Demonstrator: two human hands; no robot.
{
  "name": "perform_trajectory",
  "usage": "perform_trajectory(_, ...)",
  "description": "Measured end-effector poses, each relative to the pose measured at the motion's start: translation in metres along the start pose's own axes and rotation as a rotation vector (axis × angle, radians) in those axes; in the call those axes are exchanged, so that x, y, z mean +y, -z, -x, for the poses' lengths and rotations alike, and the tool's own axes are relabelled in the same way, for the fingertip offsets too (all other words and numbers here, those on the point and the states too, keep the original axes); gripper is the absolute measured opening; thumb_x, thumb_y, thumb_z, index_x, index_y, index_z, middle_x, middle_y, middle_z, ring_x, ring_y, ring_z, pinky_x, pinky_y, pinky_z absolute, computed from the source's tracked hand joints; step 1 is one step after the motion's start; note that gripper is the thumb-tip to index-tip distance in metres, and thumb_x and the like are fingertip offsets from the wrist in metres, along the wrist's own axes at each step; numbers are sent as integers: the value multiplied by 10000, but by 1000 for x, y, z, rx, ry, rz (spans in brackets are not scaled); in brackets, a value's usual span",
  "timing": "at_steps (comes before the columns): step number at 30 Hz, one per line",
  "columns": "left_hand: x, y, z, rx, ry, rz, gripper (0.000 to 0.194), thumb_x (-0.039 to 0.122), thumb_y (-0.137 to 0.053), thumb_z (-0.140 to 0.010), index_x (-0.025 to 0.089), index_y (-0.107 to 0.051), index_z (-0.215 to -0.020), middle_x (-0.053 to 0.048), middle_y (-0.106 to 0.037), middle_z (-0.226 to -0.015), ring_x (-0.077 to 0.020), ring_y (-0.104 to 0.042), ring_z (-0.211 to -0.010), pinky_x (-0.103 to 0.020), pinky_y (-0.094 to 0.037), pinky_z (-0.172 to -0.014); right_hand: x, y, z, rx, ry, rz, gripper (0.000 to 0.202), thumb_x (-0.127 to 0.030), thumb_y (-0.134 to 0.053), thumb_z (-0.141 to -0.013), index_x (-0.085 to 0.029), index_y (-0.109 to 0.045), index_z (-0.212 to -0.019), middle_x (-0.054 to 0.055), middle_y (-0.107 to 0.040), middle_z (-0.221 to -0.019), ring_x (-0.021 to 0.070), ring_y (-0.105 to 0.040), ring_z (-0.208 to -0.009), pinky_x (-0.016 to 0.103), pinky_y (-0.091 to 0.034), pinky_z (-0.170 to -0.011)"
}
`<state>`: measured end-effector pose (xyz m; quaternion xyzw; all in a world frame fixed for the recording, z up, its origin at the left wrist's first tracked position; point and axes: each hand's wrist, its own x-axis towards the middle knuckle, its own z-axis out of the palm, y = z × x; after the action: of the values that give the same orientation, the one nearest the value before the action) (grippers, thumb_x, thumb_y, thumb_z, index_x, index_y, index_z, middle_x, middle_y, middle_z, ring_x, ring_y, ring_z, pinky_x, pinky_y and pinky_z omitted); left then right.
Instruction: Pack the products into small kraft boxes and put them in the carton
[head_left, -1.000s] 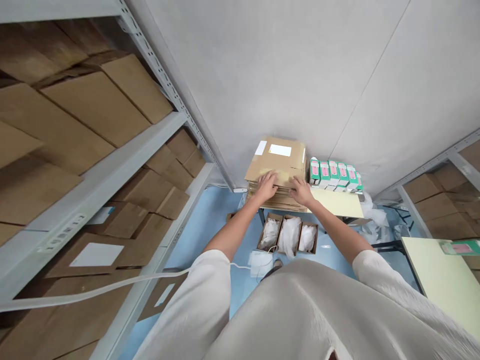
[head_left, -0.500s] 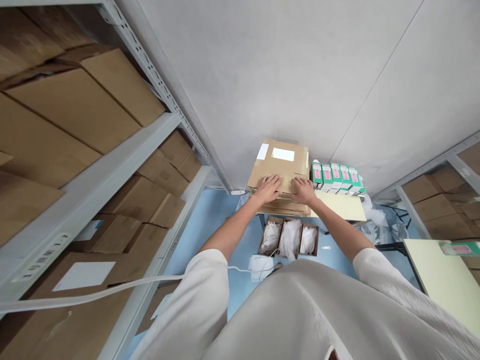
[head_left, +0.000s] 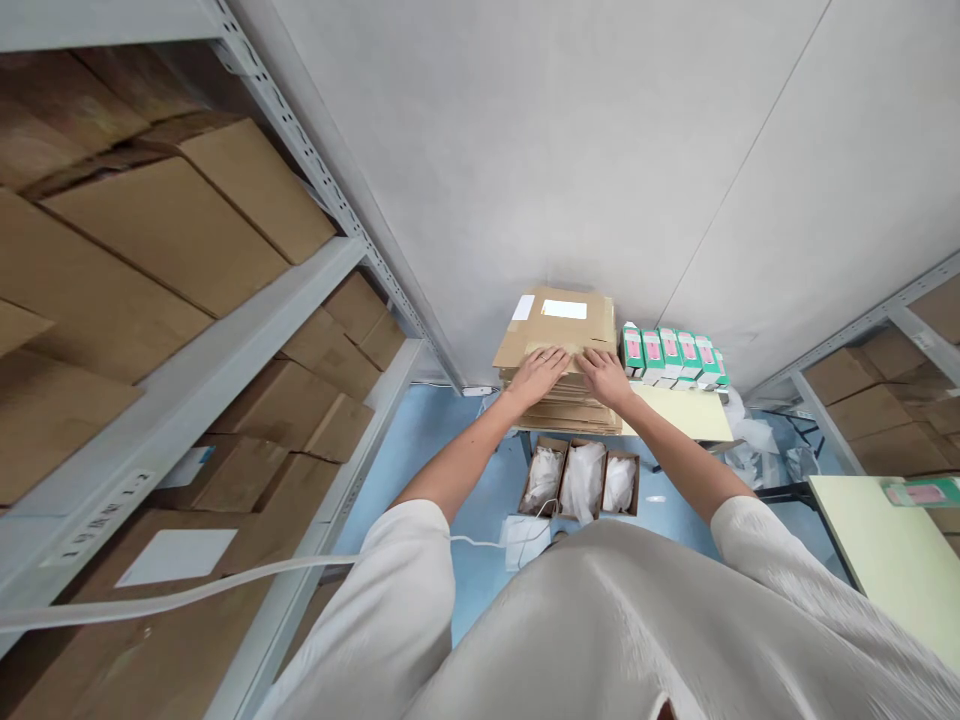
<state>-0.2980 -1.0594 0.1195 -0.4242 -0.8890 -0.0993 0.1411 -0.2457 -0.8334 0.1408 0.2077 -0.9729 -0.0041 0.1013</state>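
Observation:
A stack of flattened cardboard boxes point(head_left: 568, 410) lies on a pale yellow table point(head_left: 684, 408) against the wall. The top flattened cardboard box point(head_left: 559, 328) carries two white labels. My left hand point(head_left: 541, 374) rests on its near part, fingers stretched forward and palm down. Close beside it, my right hand point(head_left: 604, 376) lies on the same cardboard near its right edge, fingers also extended. Neither hand is wrapped round anything that I can see. The undersides of both hands are hidden.
Green and white boxes point(head_left: 670, 356) with pink pictures stand in a row right of the stack. Open cartons of white plastic point(head_left: 583, 476) sit on the blue floor below. Shelves of brown boxes point(head_left: 180, 235) rise at left. Another table point(head_left: 877, 540) stands at right, and a white cable point(head_left: 285, 568) crosses at left.
Both hands have shifted slightly on the top cardboard, the left one toward the right, so they lie closer together. The top sheet's near edge sits a little differently. The view has tilted slightly.

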Motion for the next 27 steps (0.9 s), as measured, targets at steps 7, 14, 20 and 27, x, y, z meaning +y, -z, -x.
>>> perform_trajectory(7, 20, 8, -3, 129, -41, -19, 583, 59, -416, -1018, 160, -581, -1568, -165, -609, -1582, -252, -564, -1497, -464, -430, -1276, 8, 4, 18, 159, 38, 44, 522, -183, -404, -1088, -179, -541, -1592, 159, -590, -1589, 321, -476, -1438, 468, -335, -1170)
perform_trajectory(14, 60, 17, -33, 189, -151, -34, 597, 79, -388, -1033, 154, -542, -1605, -157, -589, -1601, -250, -528, -1528, -464, -407, -1292, 31, 28, 61, 262, -48, 52, 541, -171, -395, -1083, -195, -529, -1607, 160, -584, -1595, 328, -467, -1448, 501, -322, -1193)
perform_trajectory(20, 131, 7, -76, 82, -240, 54, 667, 74, -408, -999, 186, -488, -1651, -145, -545, -1643, -261, -484, -1561, -495, -367, -1314, 64, 52, 140, 125, -242, 22, 630, -199, -412, -1062, -222, -411, -1691, 146, -501, -1673, 349, -392, -1521, 531, -268, -1244)
perform_trajectory(27, 261, -26, -129, -30, -376, 126, 587, 100, -403, -1030, 181, -545, -1594, -146, -562, -1632, -265, -505, -1541, -496, -364, -1310, 112, 69, 272, 86, -468, 24, 599, -198, -379, -1063, -206, -475, -1653, 142, -524, -1654, 343, -404, -1493, 502, -261, -1235)
